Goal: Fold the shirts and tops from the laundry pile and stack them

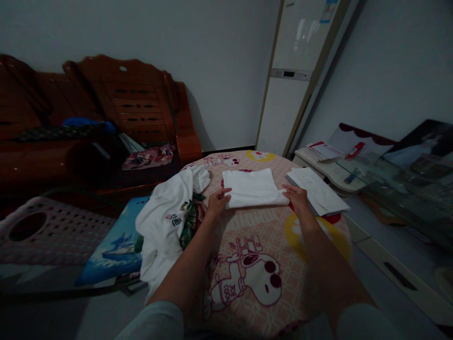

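A white garment [251, 186], folded into a rough rectangle, lies on the round table, which has a pink patterned cloth [255, 226]. At its near left corner, my left hand [218, 200] pinches the edge between thumb and fingers. My right hand [296, 196] grips the near right corner, where the fabric is drawn out to a point. To the left, a loose heap of white clothing [159, 226] with a small dark print hangs over the table edge, with a green patterned cloth [189, 224] beside it. Right of my right hand rests a folded white and grey stack [318, 191].
A wooden sofa [130, 104] with cloths on its seat stands behind on the left. Near the table's left side are a blue printed chair [120, 241] and a pink woven chair [60, 236]. A tall air conditioner [290, 94] and a glass-topped cabinet [399, 189] stand beyond.
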Demonstrator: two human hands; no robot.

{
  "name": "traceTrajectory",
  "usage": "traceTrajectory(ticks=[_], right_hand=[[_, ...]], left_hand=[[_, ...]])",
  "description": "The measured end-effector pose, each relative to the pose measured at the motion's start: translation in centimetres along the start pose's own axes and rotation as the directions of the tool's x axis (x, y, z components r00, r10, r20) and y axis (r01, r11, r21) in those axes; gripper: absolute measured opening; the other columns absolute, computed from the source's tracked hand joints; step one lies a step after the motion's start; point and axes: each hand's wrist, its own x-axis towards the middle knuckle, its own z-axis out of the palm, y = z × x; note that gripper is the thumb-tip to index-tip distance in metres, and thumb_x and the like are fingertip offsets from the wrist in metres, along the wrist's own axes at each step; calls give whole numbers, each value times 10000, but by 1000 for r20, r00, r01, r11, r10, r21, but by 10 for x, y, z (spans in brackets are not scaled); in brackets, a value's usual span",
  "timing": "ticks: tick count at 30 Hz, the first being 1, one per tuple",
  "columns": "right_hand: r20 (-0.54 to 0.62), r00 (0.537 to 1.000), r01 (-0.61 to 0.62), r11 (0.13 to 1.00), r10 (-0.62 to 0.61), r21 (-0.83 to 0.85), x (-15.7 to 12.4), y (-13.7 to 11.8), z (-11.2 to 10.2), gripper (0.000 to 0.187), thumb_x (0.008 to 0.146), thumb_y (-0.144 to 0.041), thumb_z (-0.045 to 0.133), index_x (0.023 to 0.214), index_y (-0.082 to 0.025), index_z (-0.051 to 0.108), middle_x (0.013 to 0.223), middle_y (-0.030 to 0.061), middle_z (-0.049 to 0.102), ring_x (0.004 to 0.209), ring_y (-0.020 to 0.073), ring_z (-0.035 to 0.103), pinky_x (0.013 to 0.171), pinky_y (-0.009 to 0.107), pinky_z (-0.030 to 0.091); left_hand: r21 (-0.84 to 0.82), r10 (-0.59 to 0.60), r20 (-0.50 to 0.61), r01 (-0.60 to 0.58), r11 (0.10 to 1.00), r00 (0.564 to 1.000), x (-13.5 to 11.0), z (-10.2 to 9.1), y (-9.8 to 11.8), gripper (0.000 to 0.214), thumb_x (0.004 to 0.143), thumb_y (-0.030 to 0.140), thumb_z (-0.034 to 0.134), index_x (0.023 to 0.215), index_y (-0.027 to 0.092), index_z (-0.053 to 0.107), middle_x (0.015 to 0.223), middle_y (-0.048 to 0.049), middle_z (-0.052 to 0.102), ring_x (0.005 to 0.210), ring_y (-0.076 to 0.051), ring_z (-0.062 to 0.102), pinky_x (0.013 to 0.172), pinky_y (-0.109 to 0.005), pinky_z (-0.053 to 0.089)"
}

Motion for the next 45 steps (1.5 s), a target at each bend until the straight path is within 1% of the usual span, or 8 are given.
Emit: traceTrajectory(ticks=[9,15,20,25,28,32,36,45], right_hand=[[45,998,-12,927,32,-375,-19,35,-20,407,557,-295,701,927,-133,753,700,40,716,671,217,654,639,312,500],[107,979,194,615,-176,-764,-33,36,-13,321,692,-189,614,981,-208,753,888,86,746,881,253,680,817,348,505],[313,878,459,455,-361,-763,-41,46,1,366,845,-258,551,1181,-199,685,1280,132,635,1222,289,544,1060,449,397],[381,873,486,465,-304,-740,-45,73,2,379,905,-292,477,1237,-234,649,1386,108,572,1296,267,500,1099,453,356],[364,886,463,489,-288,-739,-42,71,1,366,877,-269,480,1181,-219,677,1353,113,600,1278,278,515,1098,461,357],[193,940,337,665,-282,-666,-22,48,6,286,836,-284,535,1029,-186,723,1128,139,707,1098,281,619,1013,435,444],[-52,999,-16,948,0,-317,18,27,24,362,783,-271,625,1118,-144,670,1012,123,722,780,208,685,716,318,551],[-7,922,-373,892,387,256,96,22,69,171,757,-91,654,873,-173,560,681,-18,632,568,158,668,538,283,600]], left_hand=[[614,56,72,-88,785,996,-30,-19,-14,355,692,201,682,1043,158,711,698,-1,622,683,-157,576,676,-272,455],[840,159,138,-200,504,978,-43,-7,-10,510,764,147,632,1272,171,601,1105,-128,668,1038,-258,617,935,-388,463],[802,262,393,-468,370,881,-41,3,-9,566,880,265,559,1435,251,449,1537,-124,385,1431,-272,333,1129,-452,319],[831,38,501,-493,257,865,-42,2,-23,559,928,381,508,1458,219,429,1568,-147,334,1467,-342,250,1163,-563,189],[819,35,483,-465,335,875,-31,-2,-25,526,889,374,579,1388,219,515,1528,-139,410,1437,-333,322,1159,-527,235],[812,106,267,-283,511,958,11,-7,-9,444,856,313,614,1282,190,593,1356,-135,590,1241,-271,552,1052,-392,407],[828,145,31,-107,551,989,65,-6,9,306,822,241,621,1112,154,664,1072,-111,701,995,-236,646,872,-312,472],[795,-27,-202,180,579,979,146,5,-5,215,767,232,654,956,133,683,894,-80,705,834,-202,657,704,-264,470]])
